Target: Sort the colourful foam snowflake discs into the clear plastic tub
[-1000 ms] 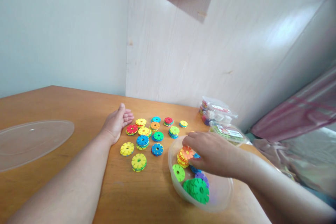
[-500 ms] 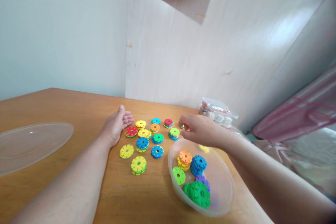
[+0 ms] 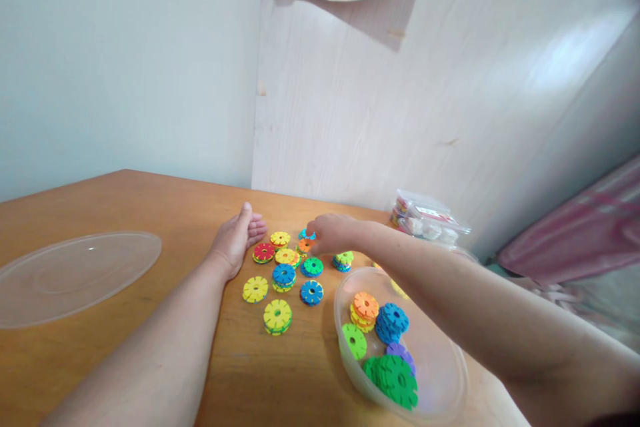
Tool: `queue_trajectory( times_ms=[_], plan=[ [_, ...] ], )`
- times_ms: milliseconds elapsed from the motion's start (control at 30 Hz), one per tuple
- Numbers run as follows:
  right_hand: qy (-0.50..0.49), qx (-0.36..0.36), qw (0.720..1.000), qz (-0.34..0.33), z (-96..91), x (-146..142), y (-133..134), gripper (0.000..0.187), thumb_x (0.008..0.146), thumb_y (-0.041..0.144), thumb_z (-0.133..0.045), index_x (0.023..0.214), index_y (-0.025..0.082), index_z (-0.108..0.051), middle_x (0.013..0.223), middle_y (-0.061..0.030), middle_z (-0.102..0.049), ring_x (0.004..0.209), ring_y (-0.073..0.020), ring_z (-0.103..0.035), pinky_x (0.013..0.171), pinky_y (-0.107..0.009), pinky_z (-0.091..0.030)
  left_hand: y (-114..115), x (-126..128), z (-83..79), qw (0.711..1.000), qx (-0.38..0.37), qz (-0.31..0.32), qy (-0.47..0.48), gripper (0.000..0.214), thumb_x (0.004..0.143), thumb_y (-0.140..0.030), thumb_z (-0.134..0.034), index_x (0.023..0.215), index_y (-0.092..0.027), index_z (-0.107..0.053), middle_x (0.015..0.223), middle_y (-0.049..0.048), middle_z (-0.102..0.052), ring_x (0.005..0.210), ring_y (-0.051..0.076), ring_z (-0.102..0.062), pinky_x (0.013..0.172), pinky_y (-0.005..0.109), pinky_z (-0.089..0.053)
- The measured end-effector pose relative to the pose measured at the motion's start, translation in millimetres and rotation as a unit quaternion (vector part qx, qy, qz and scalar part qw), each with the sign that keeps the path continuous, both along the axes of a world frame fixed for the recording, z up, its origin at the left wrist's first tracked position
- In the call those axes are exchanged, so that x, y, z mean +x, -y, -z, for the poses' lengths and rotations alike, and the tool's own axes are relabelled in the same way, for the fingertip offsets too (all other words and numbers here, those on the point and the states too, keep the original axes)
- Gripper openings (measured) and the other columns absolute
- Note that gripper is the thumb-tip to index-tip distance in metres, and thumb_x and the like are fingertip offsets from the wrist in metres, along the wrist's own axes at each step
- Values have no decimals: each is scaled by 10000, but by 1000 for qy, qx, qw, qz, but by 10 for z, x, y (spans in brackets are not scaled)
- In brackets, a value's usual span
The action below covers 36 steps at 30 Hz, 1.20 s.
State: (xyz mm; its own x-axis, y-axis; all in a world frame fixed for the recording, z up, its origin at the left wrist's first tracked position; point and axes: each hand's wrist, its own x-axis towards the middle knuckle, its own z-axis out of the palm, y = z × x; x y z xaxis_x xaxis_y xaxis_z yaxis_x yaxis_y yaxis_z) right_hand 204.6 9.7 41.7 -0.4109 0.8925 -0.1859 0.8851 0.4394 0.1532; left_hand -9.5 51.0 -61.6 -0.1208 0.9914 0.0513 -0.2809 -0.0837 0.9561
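My left hand (image 3: pixel 237 242) rests on its edge on the table, fingers stretched out and holding nothing, beside a yellow disc stack (image 3: pixel 280 239) and a red notched disc (image 3: pixel 263 253). My right hand (image 3: pixel 333 233) reaches across to the back of the group. Its bent fingers and thumb are apart at a blue notched disc (image 3: pixel 306 234), just behind an orange disc (image 3: pixel 305 245); whether they grip it is unclear. Nearer lie a green disc (image 3: pixel 313 267), blue discs (image 3: pixel 284 274), and yellow discs (image 3: pixel 277 315). A lime-topped stack (image 3: pixel 343 260) lies under my right wrist.
A clear plastic bowl (image 3: pixel 345 353) holds green discs (image 3: pixel 397 380), blue discs (image 3: pixel 393 322), orange, lime and purple ones. Its clear oval lid (image 3: pixel 85 273) lies at the left. Plastic packages (image 3: pixel 430 220) stand at the back right against the wall (image 3: pixel 350 113).
My right hand has moved left from the right end of the group to the blue disc at the back. My left hand stays in place; the view has shifted slightly left.
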Motion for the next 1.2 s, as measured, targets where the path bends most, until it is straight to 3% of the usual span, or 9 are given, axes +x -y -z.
queue_trajectory(
  times_ms=[300, 467, 600, 767, 967, 1200],
  plan=[
    [28, 0, 999, -18, 11, -78, -17, 476, 760, 404, -628, 1183, 190, -675, 1133, -126, -707, 990, -268, -660, 728, -327, -489, 19, 23, -19, 1000, -4, 1, -2, 597, 842, -687, -507, 980, -123, -644, 932, 149, -708, 811, 198, -697, 758, 322, -552],
    [-33, 17, 999, 3, -117, 39, 50, 472, 775, 430, -639, 1185, 199, -657, 1174, -100, -691, 1005, -244, -643, 749, -304, -474, 15, 18, -12, 1000, -1, 0, -1, 584, 839, -682, -517, 961, -126, -648, 917, 138, -706, 794, 188, -692, 741, 309, -550],
    [-92, 43, 995, 17, -311, 235, 339, 425, 797, 424, -645, 1168, 217, -647, 1128, -68, -696, 935, -210, -637, 749, -292, -455, -20, 3, 9, 1000, 2, 11, -4, 578, 850, -670, -512, 970, -121, -647, 930, 148, -706, 816, 194, -695, 758, 315, -555],
    [-135, 73, 988, -3, -427, 483, 981, 381, 860, 433, -593, 1189, 244, -622, 1138, -53, -655, 955, -199, -612, 800, -304, -444, -25, 5, -16, 1000, -3, 5, -9, 565, 876, -647, -493, 976, -109, -636, 952, 163, -704, 862, 208, -698, 811, 336, -552],
    [-121, 82, 989, 5, -278, 678, 1490, 321, 880, 409, -572, 1158, 260, -629, 1095, -60, -620, 953, -212, -595, 785, -323, -435, 7, 12, -50, 1000, 1, 10, -5, 561, 872, -645, -502, 976, -110, -635, 947, 163, -709, 879, 222, -700, 846, 360, -547],
    [-85, 94, 992, 7, -96, 772, 1565, 312, 849, 333, -595, 1146, 245, -636, 1043, -61, -613, 932, -219, -587, 733, -332, -415, 9, 3, -62, 1000, -4, 9, -8, 567, 875, -640, -500, 973, -100, -646, 951, 173, -708, 873, 222, -700, 847, 361, -546]
  ],
)
